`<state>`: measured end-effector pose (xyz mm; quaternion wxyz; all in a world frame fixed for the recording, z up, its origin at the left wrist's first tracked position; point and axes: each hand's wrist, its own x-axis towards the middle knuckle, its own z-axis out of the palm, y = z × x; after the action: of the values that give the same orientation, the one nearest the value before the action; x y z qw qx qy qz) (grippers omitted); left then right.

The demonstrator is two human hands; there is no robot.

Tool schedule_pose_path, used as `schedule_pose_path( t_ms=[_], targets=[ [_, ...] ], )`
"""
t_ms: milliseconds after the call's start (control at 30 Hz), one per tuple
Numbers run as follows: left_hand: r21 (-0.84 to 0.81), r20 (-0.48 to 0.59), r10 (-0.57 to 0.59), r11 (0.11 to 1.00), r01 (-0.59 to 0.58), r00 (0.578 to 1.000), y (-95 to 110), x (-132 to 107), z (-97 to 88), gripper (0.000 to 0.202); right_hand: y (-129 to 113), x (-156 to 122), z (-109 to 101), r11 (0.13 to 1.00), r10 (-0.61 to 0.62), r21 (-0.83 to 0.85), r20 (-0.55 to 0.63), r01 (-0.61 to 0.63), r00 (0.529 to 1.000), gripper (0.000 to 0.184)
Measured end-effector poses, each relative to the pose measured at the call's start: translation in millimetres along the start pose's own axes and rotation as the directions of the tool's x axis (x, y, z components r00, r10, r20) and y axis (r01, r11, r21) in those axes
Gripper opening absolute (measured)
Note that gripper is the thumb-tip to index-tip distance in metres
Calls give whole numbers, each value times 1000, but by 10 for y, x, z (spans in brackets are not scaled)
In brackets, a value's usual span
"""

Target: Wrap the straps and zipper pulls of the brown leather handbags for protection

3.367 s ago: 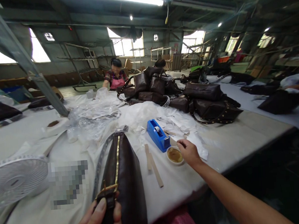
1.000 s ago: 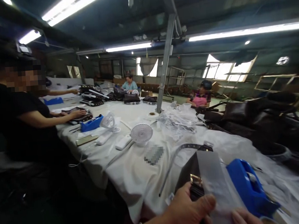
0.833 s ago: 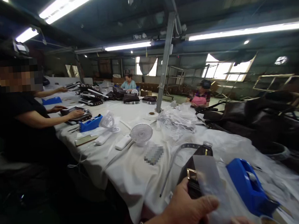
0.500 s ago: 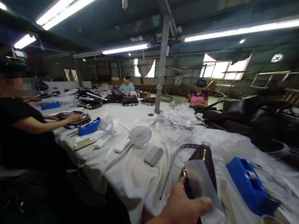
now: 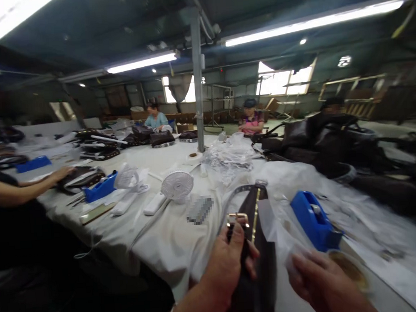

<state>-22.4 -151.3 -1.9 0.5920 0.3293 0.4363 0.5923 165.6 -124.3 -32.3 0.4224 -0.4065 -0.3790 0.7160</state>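
A dark brown leather bag [image 5: 264,266] with a gold zip lies at the table's near edge. My left hand [image 5: 224,259] is closed on the bag's strap, thumb just below a gold buckle [image 5: 238,219]. Over the bag's right side hangs a translucent sheet [image 5: 267,222]. My right hand [image 5: 323,281], slightly blurred, pinches thin translucent wrapping to the right of the bag. Whether that wrapping is one piece with the sheet I cannot tell. The studded strap [image 5: 237,192] curves behind the bag.
A blue tape dispenser [image 5: 310,220] and a round container [image 5: 349,267] stand at right. White fans [image 5: 177,184], a blurred-out flat object [image 5: 199,210] and crumpled plastic [image 5: 229,152] lie ahead. Dark bags [image 5: 310,144] are heaped at right. A co-worker's arm [image 5: 21,190] reaches in from the left.
My right hand has come into view, pinching translucent wrapping. My left hand has shifted from the sheet and bag edge to the buckled strap. The view has turned right.
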Motion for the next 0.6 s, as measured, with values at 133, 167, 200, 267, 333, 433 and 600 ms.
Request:
schedule_pose_path(
  t_ms=[133,167,200,267,333,433,600],
  targets=[
    [0,-22,-10,1000,10,1000,86,20,51,46,-198,195,-10,957,9,287,-138,31,990,29],
    [-1,-10,-33,999,33,999,112,22,60,43,-205,239,-1,957,8,289,-151,37,989,29],
    [4,5,-61,998,61,998,136,18,69,40,-201,270,17,958,-1,284,-155,45,988,28],
    [27,21,-116,993,115,993,181,-3,87,34,-190,290,77,959,-28,275,-139,65,990,30],
    [65,31,-146,987,144,989,212,-33,111,30,-203,278,157,958,-57,275,-107,85,993,31],
    [130,56,-123,985,115,991,223,-63,154,28,-275,257,274,954,-91,280,-67,107,994,30],
    [188,98,-69,981,49,993,191,-49,191,34,-363,259,433,949,-118,293,-15,117,993,28]
  ],
)
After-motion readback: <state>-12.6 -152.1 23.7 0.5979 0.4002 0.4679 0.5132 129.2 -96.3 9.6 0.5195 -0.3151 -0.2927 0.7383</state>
